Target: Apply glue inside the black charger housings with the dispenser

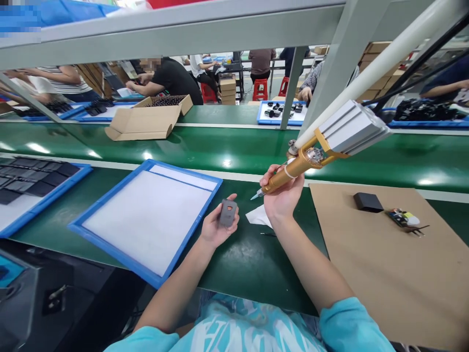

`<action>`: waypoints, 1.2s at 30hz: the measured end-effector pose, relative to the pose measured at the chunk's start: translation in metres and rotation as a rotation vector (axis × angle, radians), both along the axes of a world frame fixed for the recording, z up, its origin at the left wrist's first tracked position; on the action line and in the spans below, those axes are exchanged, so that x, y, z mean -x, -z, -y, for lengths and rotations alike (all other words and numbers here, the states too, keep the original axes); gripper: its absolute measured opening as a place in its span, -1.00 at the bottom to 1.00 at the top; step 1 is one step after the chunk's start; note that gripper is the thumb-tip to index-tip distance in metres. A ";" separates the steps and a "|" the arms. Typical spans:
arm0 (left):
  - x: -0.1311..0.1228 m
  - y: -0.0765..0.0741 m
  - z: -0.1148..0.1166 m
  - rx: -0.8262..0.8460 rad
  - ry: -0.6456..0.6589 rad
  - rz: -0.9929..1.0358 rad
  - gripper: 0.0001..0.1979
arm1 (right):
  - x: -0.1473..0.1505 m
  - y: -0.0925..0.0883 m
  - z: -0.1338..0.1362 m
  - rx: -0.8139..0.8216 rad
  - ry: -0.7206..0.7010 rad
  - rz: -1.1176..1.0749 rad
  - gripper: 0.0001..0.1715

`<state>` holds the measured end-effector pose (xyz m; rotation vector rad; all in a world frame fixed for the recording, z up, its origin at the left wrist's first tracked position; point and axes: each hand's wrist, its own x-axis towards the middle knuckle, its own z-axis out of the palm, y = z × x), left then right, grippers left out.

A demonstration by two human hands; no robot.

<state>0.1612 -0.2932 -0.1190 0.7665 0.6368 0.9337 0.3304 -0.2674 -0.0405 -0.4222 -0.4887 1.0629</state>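
Green tabletop point(238, 264): smooth, glossy mat under the hands; beyond a pale strip a shiny green belt point(220, 146) runs across, catching lamp glare.
Room: workshop with a grey steel frame point(183, 29) overhead; other people sit at benches across the belt, with red stools point(260, 89) behind them.
Left hand point(216, 227): palm up over the tabletop, fingers curled round a small grey case point(227, 213), a matt rounded rectangle with an orange inset.
Right hand point(282, 195): raised just right of it, fingers closed round a gold dispenser point(289, 173), cylindrical metal, its thin needle tip aimed down-left, near the case but apart.
Mount: ribbed aluminium block point(351, 129) and a white tube point(384, 58) slanting up to the right.
Tray point(146, 220): blue-rimmed, flat white inside, left of the left hand.
Cardboard sheet point(384, 264): brown, matt, at the right; bears a black block point(368, 202) and a small circuit board point(401, 217).
White scrap point(258, 216): lies on the mat below the right hand.
Carton point(146, 117): open brown box beyond the belt.
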 end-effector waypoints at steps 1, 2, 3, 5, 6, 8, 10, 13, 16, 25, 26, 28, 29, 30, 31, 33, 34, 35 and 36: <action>0.000 -0.003 0.002 0.018 0.006 0.048 -0.44 | -0.001 0.000 0.000 0.004 0.002 0.003 -0.50; 0.001 -0.006 0.003 0.027 0.007 0.079 -0.45 | -0.001 0.000 0.000 0.008 0.002 0.008 -0.50; 0.001 -0.007 0.004 0.027 0.006 0.098 -0.45 | -0.002 0.001 -0.001 0.011 0.004 0.013 -0.49; 0.001 -0.009 0.003 0.013 0.002 0.116 -0.43 | -0.003 0.001 -0.002 0.018 0.015 0.019 -0.48; 0.001 -0.009 0.003 0.001 0.002 0.119 -0.41 | -0.003 0.002 -0.002 0.020 0.024 0.020 -0.49; 0.001 -0.008 0.004 -0.029 0.001 0.120 -0.38 | -0.004 0.003 -0.003 0.018 0.045 0.016 -0.50; 0.004 -0.008 0.012 -0.067 -0.007 0.107 -0.37 | -0.005 0.004 -0.004 0.012 0.061 0.016 -0.48; 0.019 -0.013 0.035 -0.178 -0.022 -0.092 -0.42 | -0.007 0.005 -0.004 0.019 0.077 0.029 -0.45; 0.048 -0.023 0.049 -0.377 -0.015 -0.521 -0.43 | -0.010 0.006 -0.004 0.050 0.096 0.034 -0.48; 0.205 -0.037 -0.135 -0.460 -0.319 -1.937 -0.27 | -0.016 0.009 -0.011 0.134 0.169 0.085 -0.65; 0.221 -0.036 -0.156 -0.428 -0.339 -1.965 -0.27 | -0.017 0.010 -0.012 0.140 0.175 0.093 -0.68; 0.246 -0.033 -0.188 -0.371 -0.369 -2.000 -0.29 | -0.018 0.013 -0.012 0.146 0.185 0.105 -0.71; 0.256 -0.032 -0.200 -0.355 -0.377 -2.013 -0.30 | -0.019 0.014 -0.013 0.151 0.191 0.112 -0.71; 0.265 -0.031 -0.211 -0.344 -0.384 -2.024 -0.30 | -0.020 0.016 -0.013 0.158 0.201 0.120 -0.71; 0.273 -0.030 -0.219 -0.339 -0.392 -2.033 -0.29 | -0.020 0.016 -0.014 0.168 0.213 0.128 -0.70; 0.286 -0.027 -0.233 -0.335 -0.408 -2.040 -0.27 | -0.021 0.016 -0.015 0.199 0.242 0.157 -0.69; 0.292 -0.026 -0.238 -0.332 -0.418 -2.037 -0.25 | -0.020 0.015 -0.015 0.213 0.253 0.176 -0.70; 0.298 -0.024 -0.243 -0.327 -0.426 -2.027 -0.22 | -0.019 0.013 -0.014 0.222 0.260 0.197 -0.71; 0.303 -0.022 -0.247 -0.320 -0.433 -2.013 -0.19 | -0.018 0.010 -0.014 0.228 0.262 0.217 -0.71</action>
